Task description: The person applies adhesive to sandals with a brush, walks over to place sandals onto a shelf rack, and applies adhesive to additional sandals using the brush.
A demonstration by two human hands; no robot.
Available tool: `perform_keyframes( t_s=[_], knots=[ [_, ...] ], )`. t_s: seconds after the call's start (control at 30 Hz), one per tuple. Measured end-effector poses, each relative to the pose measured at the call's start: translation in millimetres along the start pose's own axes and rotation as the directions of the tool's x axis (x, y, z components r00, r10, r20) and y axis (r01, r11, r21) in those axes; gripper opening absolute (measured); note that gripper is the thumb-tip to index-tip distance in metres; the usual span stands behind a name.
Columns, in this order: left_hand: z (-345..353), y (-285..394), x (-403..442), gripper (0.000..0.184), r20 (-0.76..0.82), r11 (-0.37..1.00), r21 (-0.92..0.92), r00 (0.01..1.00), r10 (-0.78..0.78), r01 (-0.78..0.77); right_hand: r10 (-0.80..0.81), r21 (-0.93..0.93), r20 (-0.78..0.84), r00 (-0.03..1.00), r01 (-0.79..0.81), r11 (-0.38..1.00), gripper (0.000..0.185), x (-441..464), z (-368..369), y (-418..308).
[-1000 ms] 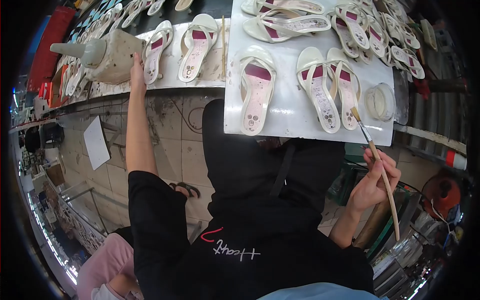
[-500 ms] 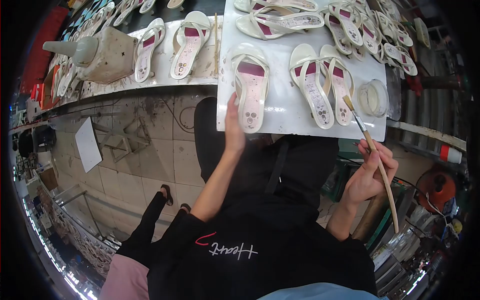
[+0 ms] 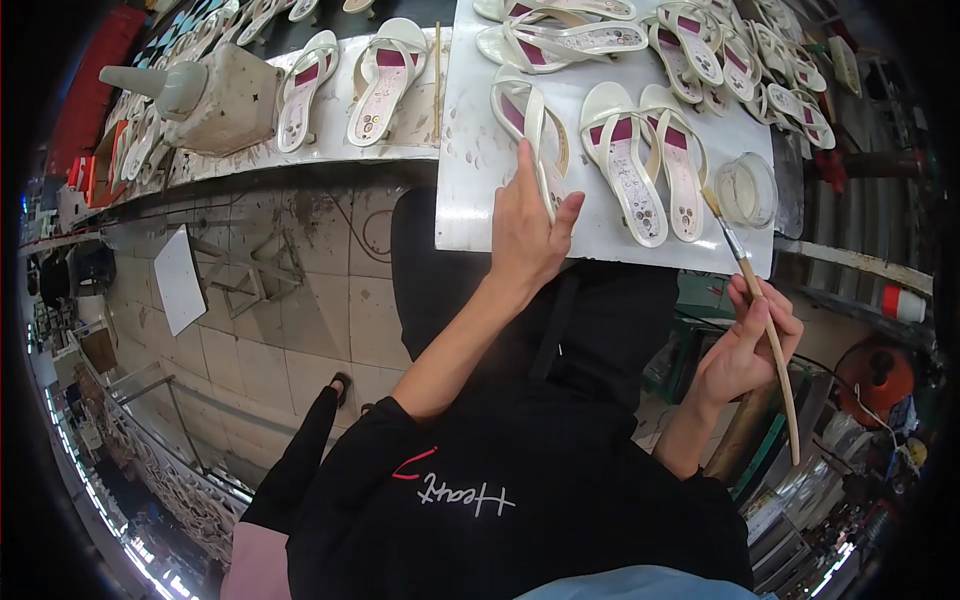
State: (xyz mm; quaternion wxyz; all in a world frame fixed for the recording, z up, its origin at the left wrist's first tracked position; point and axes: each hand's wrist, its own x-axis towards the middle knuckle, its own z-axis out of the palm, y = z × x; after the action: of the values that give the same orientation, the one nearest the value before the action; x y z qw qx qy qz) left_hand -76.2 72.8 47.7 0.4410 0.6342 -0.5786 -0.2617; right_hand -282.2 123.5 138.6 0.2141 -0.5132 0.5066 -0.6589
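Observation:
My left hand (image 3: 530, 230) grips a cream thong sandal (image 3: 516, 108) near the front of the white board. Fingers lie along its near side, the thumb is across from them, and the sandal is tipped partly on its side. The hand hides much of its sole. A long wooden-handled paintbrush (image 3: 765, 320) is pinched in my right hand (image 3: 745, 345), which is just off the board's front edge. The bristles point up, close to a clear round dish (image 3: 746, 192). Two matching sandals, the left one (image 3: 626, 170) and the right one (image 3: 676, 165), stand upright between my hands.
More sandals (image 3: 565, 40) lie at the back of the white board (image 3: 465, 215), with a pile (image 3: 740, 60) at its back right. On the left bench are a block-shaped container with a grey spout (image 3: 220, 105), a thin stick (image 3: 437, 85) and several sandals (image 3: 388, 85). Another person's leg (image 3: 305, 440) shows at lower left.
My left hand has moved right onto the sandal, which has turned from flat to tilted and shifted right and back. The paintbrush tip has moved slightly right toward the dish.

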Motion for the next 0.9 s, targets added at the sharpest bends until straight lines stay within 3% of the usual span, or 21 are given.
perform_keyframes(
  t_s=[0.17, 0.27, 0.33, 0.37, 0.43, 0.47, 0.53, 0.57, 0.6, 0.67, 0.73, 0.77, 0.8, 0.87, 0.9],
  knots=[
    [2.6, 4.8, 1.6, 0.085, 0.026, 0.998, 0.059, 1.0, 0.017, -0.018, -0.009, -0.015, -0.033, 0.999, 0.009, 1.0, 0.008, -0.2, -0.6, 2.0],
    [4.5, -0.1, 2.3, 0.084, 0.033, 1.0, -0.002, 0.999, -0.006, 0.006, 0.009, -0.007, -0.007, 1.0, -0.009, 1.0, 0.006, -0.9, -2.0, 1.4],
    [5.0, -10.9, 2.3, 0.079, 0.02, 0.974, -0.226, 1.0, -0.024, 0.028, 0.015, 0.006, -0.001, 1.0, -0.015, 1.0, 0.006, -0.5, -0.9, 2.2],
    [4.4, -17.7, 3.3, 0.079, 0.009, 0.977, -0.214, 1.0, -0.024, 0.025, 0.016, 0.022, 0.003, 1.0, -0.017, 1.0, 0.006, -0.3, 0.6, 3.2],
    [2.3, -35.6, 4.0, 0.072, 0.082, 0.902, -0.411, 0.991, -0.106, 0.131, 0.013, -0.011, -0.029, 0.999, -0.013, 1.0, 0.008, -0.4, 3.0, 4.9],
    [0.2, -49.5, 3.2, 0.072, 0.065, 0.909, -0.399, 0.992, -0.107, 0.124, 0.015, 0.01, -0.022, 1.0, -0.014, 1.0, 0.008, -0.6, 3.9, 5.3],
    [-6.0, -73.1, 4.0, 0.067, -0.043, 0.983, -0.186, 0.999, 0.002, -0.01, 0.014, -0.043, -0.039, 0.999, -0.016, 0.999, 0.007, -0.3, 2.8, 5.2],
    [-15.8, -83.6, 8.6, 0.057, -0.116, 0.984, -0.172, 0.993, 0.02, -0.04, 0.02, -0.052, -0.047, 0.999, -0.022, 0.998, 0.007, 0.2, 2.3, 5.2],
    [-29.3, -94.6, 16.8, 0.046, -0.281, 0.992, -0.052, 0.955, 0.098, -0.117, 0.021, -0.045, -0.05, 0.999, -0.023, 0.999, 0.007, 0.0, 0.5, 5.9],
    [-62.0, -102.4, 38.5, 0.032, -0.559, 0.988, 0.149, 0.82, 0.125, -0.049, 0.043, -0.023, -0.015, 0.999, -0.043, 0.999, 0.006, 0.9, -3.0, 7.2],
    [-94.7, -106.1, 65.7, 0.033, -0.73, 0.982, 0.186, 0.674, 0.113, 0.037, 0.022, -0.034, -0.037, 0.999, -0.023, 0.999, 0.006, 4.1, -2.2, 7.4],
    [-109.2, -126.6, 80.9, 0.038, -0.725, 0.99, 0.135, 0.685, 0.065, 0.048, 0.004, -0.052, -0.06, 0.998, -0.007, 0.999, 0.007, 5.8, -2.5, 6.8],
    [-120.1, -147.3, 96.4, 0.039, -0.701, 0.992, 0.018, 0.709, -0.077, 0.126, -0.011, -0.071, -0.084, 0.996, 0.005, 0.997, 0.007, 7.7, -4.0, 7.4],
    [-142.6, -214.5, 132.8, 0.046, -0.431, 0.933, -0.336, 0.86, -0.273, 0.127, -0.032, -0.059, -0.111, 0.993, 0.026, 0.998, 0.008, 15.4, -10.9, 11.6],
    [-146.3, -224.1, 151.6, 0.056, -0.267, 0.786, -0.573, 0.854, -0.447, 0.232, -0.06, -0.064, -0.144, 0.988, 0.052, 0.997, 0.009, 21.3, -15.0, 12.6]
  ],
)
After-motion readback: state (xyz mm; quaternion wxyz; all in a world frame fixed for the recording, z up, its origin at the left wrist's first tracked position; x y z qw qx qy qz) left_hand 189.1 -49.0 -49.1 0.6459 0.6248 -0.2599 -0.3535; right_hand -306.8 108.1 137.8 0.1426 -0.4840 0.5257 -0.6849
